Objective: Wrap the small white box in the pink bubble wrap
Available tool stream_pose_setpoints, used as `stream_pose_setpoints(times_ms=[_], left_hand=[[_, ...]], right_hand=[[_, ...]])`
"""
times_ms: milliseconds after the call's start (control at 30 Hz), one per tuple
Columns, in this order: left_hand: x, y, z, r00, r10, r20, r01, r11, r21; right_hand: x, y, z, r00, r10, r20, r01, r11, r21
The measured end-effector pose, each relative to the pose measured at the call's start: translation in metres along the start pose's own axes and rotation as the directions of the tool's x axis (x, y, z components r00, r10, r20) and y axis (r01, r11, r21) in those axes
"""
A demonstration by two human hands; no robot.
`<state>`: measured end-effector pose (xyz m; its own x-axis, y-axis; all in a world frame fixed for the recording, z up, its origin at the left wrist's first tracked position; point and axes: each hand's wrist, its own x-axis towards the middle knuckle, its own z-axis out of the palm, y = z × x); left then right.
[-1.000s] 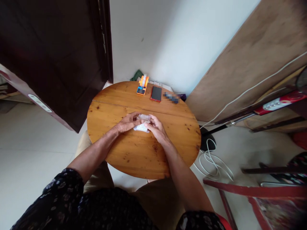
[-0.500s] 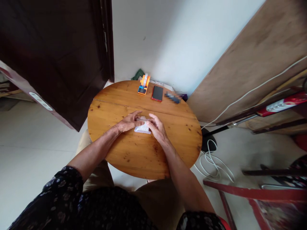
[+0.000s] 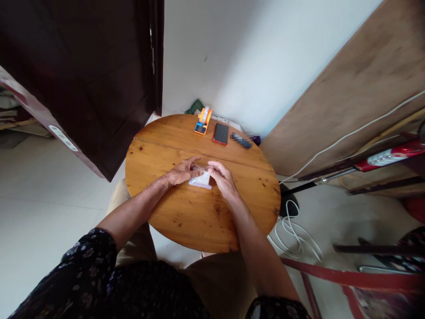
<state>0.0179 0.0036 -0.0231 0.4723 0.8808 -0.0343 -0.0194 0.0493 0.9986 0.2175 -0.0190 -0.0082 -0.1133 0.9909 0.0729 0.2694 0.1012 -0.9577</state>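
Wooden table [image 3: 186,217] here, small white packet [image 3: 201,180] near its middle, between left hand [image 3: 183,172] and right hand [image 3: 224,179]. Both curled, can't tell if either's gripping. Looks mid-handling imo, unclear what's left.

Head view, forward and down

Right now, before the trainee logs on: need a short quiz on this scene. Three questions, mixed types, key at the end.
1. Multiple choice: what is between the left hand and the right hand?
A) a mug
B) a small packet
C) a pair of scissors
2. True or false: the phone lies nearer the person than the packet.
3. Short answer: what is the main colour of the tape dispenser beside the phone?

Key: 1. B. 2. False; it lies farther away, toward the wall. 3. Orange.
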Motion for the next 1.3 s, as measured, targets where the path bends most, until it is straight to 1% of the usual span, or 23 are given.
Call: stream_pose_setpoints(times_ms=[100,200,267,333,400,467,533,667,800,867,967,1067,1200,1300], left_hand=[[-0.002,0.002,0.001,1.0,-0.005,0.001,0.005,1.0,0.004],[-0.002,0.003,0.001,1.0,0.004,0.012,-0.004,1.0,0.0],[-0.002,0.003,0.002,1.0,0.01,0.007,-0.01,1.0,0.011],[-0.002,0.004,0.002,1.0,0.008,-0.003,-0.008,1.0,0.025],[-0.002,0.004,0.003,1.0,0.009,-0.012,-0.009,0.999,0.034],[-0.002,0.004,0.004,1.0,0.016,-0.015,-0.015,0.999,0.038],[-0.002,0.003,0.004,1.0,0.022,-0.016,-0.021,0.999,0.045],[-0.002,0.0,0.004,0.999,0.022,-0.037,-0.02,0.999,0.05],[-0.003,0.0,0.004,0.999,0.027,-0.028,-0.026,0.999,0.035],[-0.004,0.001,0.004,0.999,0.035,-0.021,-0.034,0.999,0.034],[-0.006,0.003,0.005,0.999,0.044,0.003,-0.044,0.999,0.029],[-0.007,0.006,0.006,0.998,0.064,0.017,-0.065,0.998,0.023],[-0.01,0.01,0.008,0.996,0.087,-0.01,-0.087,0.995,0.052],[-0.011,0.012,0.009,0.997,0.069,-0.043,-0.065,0.994,0.086]], right_hand=[[0.013,-0.008,-0.01,0.992,0.026,0.124,-0.02,0.998,-0.053],[0.023,-0.019,-0.017,0.969,0.002,0.247,0.032,0.991,-0.133],[0.025,-0.024,-0.021,0.947,-0.019,0.322,0.073,0.985,-0.157],[0.023,-0.026,-0.022,0.925,-0.024,0.38,0.084,0.986,-0.142],[0.019,-0.025,-0.022,0.918,-0.017,0.397,0.069,0.991,-0.118],[0.014,-0.021,-0.021,0.931,-0.029,0.364,0.071,0.992,-0.1],[0.011,-0.017,-0.017,0.95,-0.055,0.307,0.088,0.991,-0.097],[0.009,-0.014,-0.007,0.975,-0.071,0.21,0.104,0.984,-0.148],[0.008,-0.015,0.002,0.974,-0.174,0.147,0.203,0.957,-0.207],[0.008,-0.015,0.007,0.974,-0.201,0.1,0.22,0.943,-0.25],[0.01,-0.013,0.011,0.978,-0.21,0.011,0.203,0.929,-0.311],[0.015,-0.008,0.012,0.974,-0.22,-0.046,0.194,0.927,-0.32],[0.02,-0.003,0.012,0.971,-0.224,-0.085,0.186,0.929,-0.32],[0.021,0.0,0.012,0.973,-0.206,-0.108,0.166,0.94,-0.298]])
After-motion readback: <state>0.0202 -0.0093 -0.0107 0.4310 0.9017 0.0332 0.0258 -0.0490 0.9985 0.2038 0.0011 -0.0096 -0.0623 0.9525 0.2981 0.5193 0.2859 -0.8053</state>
